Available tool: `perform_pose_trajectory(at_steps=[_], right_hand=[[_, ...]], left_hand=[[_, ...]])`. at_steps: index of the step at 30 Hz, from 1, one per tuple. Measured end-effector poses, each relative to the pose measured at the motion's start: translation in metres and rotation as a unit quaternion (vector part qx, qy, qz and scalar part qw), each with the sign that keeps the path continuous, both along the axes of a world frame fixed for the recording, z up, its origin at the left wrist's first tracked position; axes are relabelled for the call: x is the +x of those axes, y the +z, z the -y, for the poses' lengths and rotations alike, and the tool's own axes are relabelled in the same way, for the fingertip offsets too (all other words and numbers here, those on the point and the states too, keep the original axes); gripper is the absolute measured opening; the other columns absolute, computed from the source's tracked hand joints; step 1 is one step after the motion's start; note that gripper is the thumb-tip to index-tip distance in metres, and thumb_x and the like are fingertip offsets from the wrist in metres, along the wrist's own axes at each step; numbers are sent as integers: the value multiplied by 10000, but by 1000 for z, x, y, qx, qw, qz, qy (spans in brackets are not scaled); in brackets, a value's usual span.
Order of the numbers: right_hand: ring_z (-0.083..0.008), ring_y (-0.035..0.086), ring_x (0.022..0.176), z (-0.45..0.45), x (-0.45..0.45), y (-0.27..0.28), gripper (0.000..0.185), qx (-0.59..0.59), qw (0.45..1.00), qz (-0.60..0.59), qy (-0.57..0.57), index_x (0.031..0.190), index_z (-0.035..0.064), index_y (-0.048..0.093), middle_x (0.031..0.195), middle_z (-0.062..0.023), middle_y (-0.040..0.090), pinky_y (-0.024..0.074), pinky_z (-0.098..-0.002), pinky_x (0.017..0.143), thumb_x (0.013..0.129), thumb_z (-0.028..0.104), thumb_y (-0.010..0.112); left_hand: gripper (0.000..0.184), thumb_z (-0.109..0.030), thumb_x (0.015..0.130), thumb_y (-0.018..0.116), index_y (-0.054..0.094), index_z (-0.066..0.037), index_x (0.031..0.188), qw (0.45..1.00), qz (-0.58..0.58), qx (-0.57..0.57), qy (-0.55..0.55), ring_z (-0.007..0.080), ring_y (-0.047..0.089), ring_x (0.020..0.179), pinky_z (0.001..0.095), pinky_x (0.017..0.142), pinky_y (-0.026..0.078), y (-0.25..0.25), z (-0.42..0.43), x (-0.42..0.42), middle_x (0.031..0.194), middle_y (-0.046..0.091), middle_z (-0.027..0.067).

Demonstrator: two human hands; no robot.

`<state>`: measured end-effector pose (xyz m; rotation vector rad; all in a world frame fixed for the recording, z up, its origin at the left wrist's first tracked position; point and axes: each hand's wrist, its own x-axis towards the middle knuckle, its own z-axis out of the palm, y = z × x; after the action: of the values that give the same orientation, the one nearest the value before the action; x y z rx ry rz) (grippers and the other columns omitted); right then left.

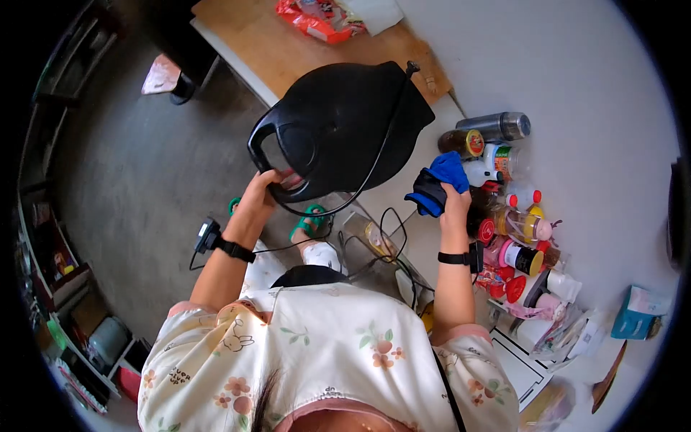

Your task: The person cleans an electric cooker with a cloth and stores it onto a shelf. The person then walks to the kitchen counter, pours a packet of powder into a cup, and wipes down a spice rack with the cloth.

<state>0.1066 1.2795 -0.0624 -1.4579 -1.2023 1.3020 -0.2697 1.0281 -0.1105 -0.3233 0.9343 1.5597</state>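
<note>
**Before a cream, flower-printed fabric shirt [317, 360]: "GIVE UP"**

The left hand [265, 183] grips a rounded black plastic vessel [353, 126] by its handle [255, 144]; the vessel hides part of a brown tabletop [245, 29]. The right hand [455, 203] clutches blue-and-black cloth [449, 171] beside assorted bottles [514, 223], labels too small to read.

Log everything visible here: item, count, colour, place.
Handled object: one, black, upper centre
Cloth bundle: one, blue and black, right of centre
Flask: one, silver, right
Jars and bottles: many, mixed colours, right
Box: one, teal, far right
Wooden surface: one, brown, top
Packet: one, red, on the wooden surface
Pink-topped item: one, upper left
Shelving: count unclear, dark, left edge
Cables: several, black, lower centre
Sandals: two, green, left of centre
Floor: one, grey, left
Shirt: one, cream floral, bottom
Wrist straps: two, black, both wrists
Left hand: one, holding the handled object
Right hand: one, holding the cloth bundle
</note>
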Motion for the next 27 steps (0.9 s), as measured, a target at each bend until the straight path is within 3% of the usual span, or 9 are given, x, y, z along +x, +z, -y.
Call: perform_pose_trajectory(at_steps=[7, 9, 10, 13, 17, 18, 22, 26, 27], right_hand=[[-192, 672, 1043, 37, -21, -52, 394, -24, 989, 106, 102, 1225, -4, 674, 1173, -72, 715, 506, -320, 955, 843, -64, 598], [-212, 678, 1033, 41, -20, -92, 352, 8, 983, 136, 122, 1167, -15, 682, 1144, -103, 723, 505, -339, 953, 820, -54, 644], [-222, 681, 1028, 43, -21, -104, 332, 22, 979, 152, 135, 1138, -20, 685, 1130, -119, 726, 504, -348, 953, 808, -49, 667], [-334, 674, 1074, 41, -36, -127, 391, -7, 916, 376, 136, 1188, -31, 649, 1170, -196, 695, 506, -425, 974, 799, -9, 685], [-465, 604, 1124, 38, -40, -165, 533, 5, 820, 531, 211, 1263, -37, 577, 1195, -272, 624, 483, -510, 993, 762, 75, 719], [-464, 605, 1122, 37, -40, -175, 536, 8, 813, 544, 208, 1255, -48, 573, 1192, -279, 622, 481, -510, 994, 755, 79, 720], [-459, 608, 1118, 36, -52, -174, 536, 17, 792, 575, 203, 1206, -92, 565, 1184, -302, 617, 477, -506, 992, 727, 94, 718], [-418, 677, 1000, 48, -78, -159, 396, 23, 781, 580, 230, 1104, -93, 598, 1049, -268, 689, 523, -469, 919, 729, 11, 670], [-387, 701, 932, 50, -80, -157, 358, 77, 773, 575, 258, 1071, -86, 606, 994, -244, 710, 546, -452, 874, 725, -11, 657]], left_hand=[[253, -34, 791, 565, 562, -33, 1044, 995, -28, -54, 82, 323, 689, 1009, 480, 994, 547, 37, 183, -18, 1084, 639, 125], [249, -20, 760, 565, 573, -45, 1008, 992, -41, -51, 105, 301, 676, 1011, 465, 995, 552, 20, 246, -38, 1065, 628, 110], [235, -35, 748, 577, 573, -49, 983, 987, -58, -100, 114, 275, 668, 1012, 437, 983, 551, 46, 259, -46, 1057, 616, 100], [265, -91, 745, 617, 563, -60, 1003, 979, -90, -147, 109, 263, 667, 1009, 399, 958, 538, 8, 308, -70, 1091, 615, 99], [267, -114, 766, 622, 560, -76, 1023, 968, -114, -174, 142, 242, 659, 1029, 380, 955, 525, -28, 333, -110, 1053, 611, 69], [253, -112, 778, 616, 561, -81, 1023, 966, -119, -176, 149, 232, 655, 1038, 376, 956, 524, -44, 336, -121, 1022, 607, 51], [464, -143, 801, 622, 523, -29, 1240, 970, -115, -163, 137, 283, 643, 1121, 422, 988, 521, -106, 322, -160, 1211, 587, 132], [563, -88, 837, 611, 434, 28, 1358, 979, -112, -118, 123, 308, 637, 1156, 430, 993, 535, -201, 280, -172, 1279, 577, 186], [566, -87, 835, 616, 436, 30, 1358, 981, -93, -115, 125, 308, 638, 1156, 424, 992, 535, -200, 268, -174, 1288, 577, 187]])
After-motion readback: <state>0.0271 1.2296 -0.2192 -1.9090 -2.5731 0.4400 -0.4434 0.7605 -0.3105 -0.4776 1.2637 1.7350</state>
